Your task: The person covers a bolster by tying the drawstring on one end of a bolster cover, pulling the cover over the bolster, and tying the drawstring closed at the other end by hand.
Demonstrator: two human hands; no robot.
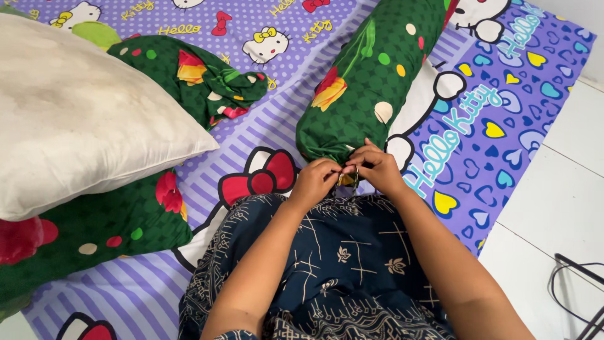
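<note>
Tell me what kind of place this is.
Probably a bedroom, on a mattress laid on the floor. A purple cartoon bed sheet covers it, a bare white pillow lies beside it, and both hands work at the end of a green bolster. White floor tiles border it.

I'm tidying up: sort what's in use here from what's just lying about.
In use: bolster, its gathered cover end pinched by left hand and right hand.

Lying about: white pillow, green pillow, crumpled green cover, black cable.
</note>
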